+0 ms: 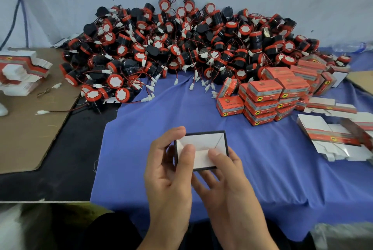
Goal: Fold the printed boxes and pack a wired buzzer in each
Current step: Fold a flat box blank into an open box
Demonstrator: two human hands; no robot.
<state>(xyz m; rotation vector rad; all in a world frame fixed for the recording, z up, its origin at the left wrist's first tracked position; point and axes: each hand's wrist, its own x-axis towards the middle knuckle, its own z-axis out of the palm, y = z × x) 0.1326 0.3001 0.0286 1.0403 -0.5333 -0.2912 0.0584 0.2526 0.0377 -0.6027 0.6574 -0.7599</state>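
Both my hands hold one small box [203, 145] above the blue cloth, its white folded end flaps facing me. My left hand [167, 171] grips its left side, fingers behind it and thumb lying on the white flaps. My right hand [228, 185] holds it from below and from the right, thumb pressing the lower flap. A big heap of black and red wired buzzers [181, 48] fills the back of the table. Folded red printed boxes [268, 96] are stacked at the right.
Flat unfolded box blanks [333, 136] lie at the right edge, and another stack of box blanks [20, 72] sits on brown cardboard [26, 132] at the left. Blue cloth [157, 128] covers the middle. A loose wired plug [43, 112] lies on the cardboard.
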